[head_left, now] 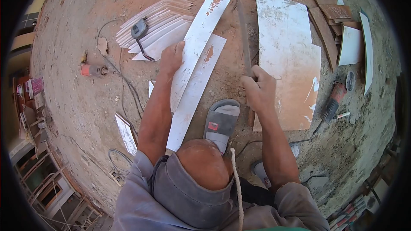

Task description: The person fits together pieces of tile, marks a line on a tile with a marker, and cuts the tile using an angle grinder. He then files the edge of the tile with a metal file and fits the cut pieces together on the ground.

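Observation:
My left hand point(172, 58) is closed on the left edge of a long white board point(201, 42), whose surface is worn brown near its far end. Under it, slightly to the right, lies a second white board point(198, 81). My right hand point(260, 87) is closed around the near end of a long thin brown strip point(244, 34), seen almost edge-on and pointing away from me. Right of that strip, larger white-and-brown panels point(287, 60) lie stacked on the ground. A tape measure point(139, 28) rests on a fanned pile of white strips point(165, 28) left of my left hand.
A red grinder point(335, 98) with a disc point(350, 81) lies at the right, its cord running across the dirt. Another red power tool point(93, 70) sits at the left beside loose cables point(128, 83). Brown and white offcuts point(334, 15) are piled at the upper right. My sandalled foot point(221, 122) stands between the boards.

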### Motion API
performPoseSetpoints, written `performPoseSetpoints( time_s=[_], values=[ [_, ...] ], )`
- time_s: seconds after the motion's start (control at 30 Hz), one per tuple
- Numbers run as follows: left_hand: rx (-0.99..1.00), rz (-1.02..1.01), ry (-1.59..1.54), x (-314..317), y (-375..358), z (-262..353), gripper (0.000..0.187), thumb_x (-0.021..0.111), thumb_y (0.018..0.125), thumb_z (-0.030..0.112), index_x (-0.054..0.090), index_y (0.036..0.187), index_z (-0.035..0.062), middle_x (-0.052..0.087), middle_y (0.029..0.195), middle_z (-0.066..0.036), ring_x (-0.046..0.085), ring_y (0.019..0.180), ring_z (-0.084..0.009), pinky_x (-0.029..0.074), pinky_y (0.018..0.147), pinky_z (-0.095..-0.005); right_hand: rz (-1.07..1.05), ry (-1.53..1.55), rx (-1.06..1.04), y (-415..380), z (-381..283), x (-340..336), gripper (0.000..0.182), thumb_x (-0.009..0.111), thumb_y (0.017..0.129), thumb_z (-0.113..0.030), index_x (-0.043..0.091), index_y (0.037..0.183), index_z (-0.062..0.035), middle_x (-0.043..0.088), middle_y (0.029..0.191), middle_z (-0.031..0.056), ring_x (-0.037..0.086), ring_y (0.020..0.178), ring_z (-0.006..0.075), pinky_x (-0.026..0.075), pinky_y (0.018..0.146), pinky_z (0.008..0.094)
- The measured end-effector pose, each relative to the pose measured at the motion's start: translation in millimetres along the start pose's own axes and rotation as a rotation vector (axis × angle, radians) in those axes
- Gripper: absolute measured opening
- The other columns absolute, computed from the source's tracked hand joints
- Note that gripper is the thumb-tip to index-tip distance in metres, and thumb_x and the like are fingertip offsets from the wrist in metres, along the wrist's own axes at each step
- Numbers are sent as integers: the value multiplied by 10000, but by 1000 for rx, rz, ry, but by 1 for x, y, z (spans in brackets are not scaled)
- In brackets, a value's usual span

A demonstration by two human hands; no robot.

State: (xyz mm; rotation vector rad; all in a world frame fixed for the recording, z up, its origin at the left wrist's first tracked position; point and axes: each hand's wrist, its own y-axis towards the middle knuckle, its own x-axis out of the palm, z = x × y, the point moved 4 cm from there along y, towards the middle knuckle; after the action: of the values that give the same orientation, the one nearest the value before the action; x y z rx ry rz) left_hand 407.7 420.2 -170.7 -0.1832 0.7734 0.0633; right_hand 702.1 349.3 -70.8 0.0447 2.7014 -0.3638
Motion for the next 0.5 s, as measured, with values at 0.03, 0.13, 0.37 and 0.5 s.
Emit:
performPoseSetpoints(
  time_s=[0.03, 0.13, 0.37, 0.5],
  values=[
    [18, 18, 32, 0, 3, 1, 493, 461, 986, 434, 660, 881, -5, 646, 780, -234, 624, 747, -416, 464, 712, -472, -3, 2, -10, -3, -3, -4, 170, 594, 745, -104, 492, 665, 6, 522, 619, 182, 504, 551, 321, 417, 557, 437],
    [88, 5, 162, 3, 10, 3, 477, 454, 982, 434, 673, 898, 19, 660, 809, -231, 630, 777, -422, 473, 731, -487, 181, -236, -208, -7, -17, -11, 149, 593, 770, -91, 488, 700, -11, 527, 669, 174, 532, 600, 344, 421, 559, 440],
    [109, 14, 315, 11, 7, 18, 430, 481, 971, 434, 684, 890, 64, 682, 814, -199, 652, 810, -400, 490, 741, -484, 117, -293, -384, 21, -28, 42, 84, 584, 782, -102, 529, 783, -39, 578, 773, 173, 593, 688, 387, 481, 611, 481],
    [175, 293, 244, 4, -17, 31, 264, 619, 903, 318, 643, 995, 72, 657, 915, -162, 613, 878, -383, 448, 743, -488, 41, -303, -374, 53, -35, 90, 126, 579, 787, -143, 544, 784, -23, 575, 757, 191, 589, 717, 382, 460, 642, 490]
  ],
)
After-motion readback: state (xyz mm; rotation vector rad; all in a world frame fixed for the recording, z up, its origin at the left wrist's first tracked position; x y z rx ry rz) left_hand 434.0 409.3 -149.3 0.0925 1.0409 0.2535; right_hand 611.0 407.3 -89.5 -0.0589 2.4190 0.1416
